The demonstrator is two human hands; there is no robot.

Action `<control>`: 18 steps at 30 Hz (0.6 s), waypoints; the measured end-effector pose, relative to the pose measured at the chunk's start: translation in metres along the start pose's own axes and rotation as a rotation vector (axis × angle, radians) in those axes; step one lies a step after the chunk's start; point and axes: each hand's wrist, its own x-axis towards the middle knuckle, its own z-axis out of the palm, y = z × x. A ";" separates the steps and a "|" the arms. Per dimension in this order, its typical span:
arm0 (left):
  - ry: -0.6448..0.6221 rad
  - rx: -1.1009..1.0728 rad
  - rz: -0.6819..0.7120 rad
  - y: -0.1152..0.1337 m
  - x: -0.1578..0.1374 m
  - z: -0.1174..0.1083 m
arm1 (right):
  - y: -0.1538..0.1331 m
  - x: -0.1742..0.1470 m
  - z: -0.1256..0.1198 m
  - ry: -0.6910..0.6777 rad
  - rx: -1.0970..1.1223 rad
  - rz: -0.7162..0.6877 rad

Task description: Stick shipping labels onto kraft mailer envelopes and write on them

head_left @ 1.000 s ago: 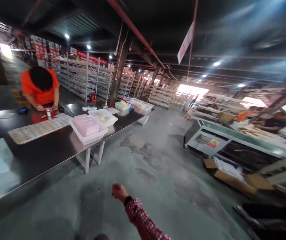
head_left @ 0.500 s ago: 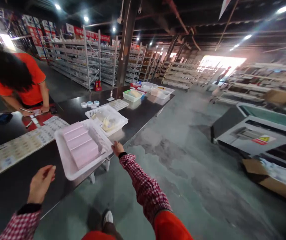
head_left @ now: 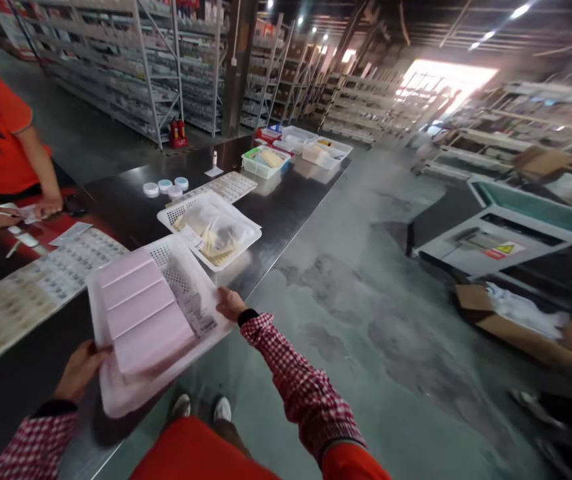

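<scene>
A white plastic basket point(head_left: 169, 363) is held at the table's front edge, one hand on each side. Inside it lie several pink boxes or packs point(head_left: 149, 307) in a row, with a printed label in the corner beside them. My right hand point(head_left: 231, 305) grips the basket's right rim. On the opposite side my left hand point(head_left: 82, 369) is closed on the left rim, its fingertips partly hidden. Just behind stands a second white basket point(head_left: 239, 253) holding a clear bag of pale yellow items.
The dark table point(head_left: 286, 217) carries a long sheet of small labels point(head_left: 51, 283), several round tubs point(head_left: 165, 187) and more baskets point(head_left: 263, 165). A co-worker in an orange shirt point(head_left: 3, 127) writes at the left. A grey machine point(head_left: 491, 243) and an open carton point(head_left: 526, 330) stand on the right.
My left hand has moved onto the basket's left rim. The basket has come nearer and tilted, with my right hand still on its right rim. The view has tipped downward.
</scene>
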 end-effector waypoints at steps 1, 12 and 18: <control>-0.040 -0.056 -0.014 -0.005 0.002 0.000 | 0.001 -0.003 0.002 0.015 0.020 -0.018; -0.124 -0.215 -0.036 -0.023 0.012 0.001 | 0.006 -0.023 0.012 0.149 0.205 -0.082; -0.031 -0.203 -0.038 -0.004 0.002 -0.004 | -0.004 -0.026 0.003 0.166 0.239 -0.101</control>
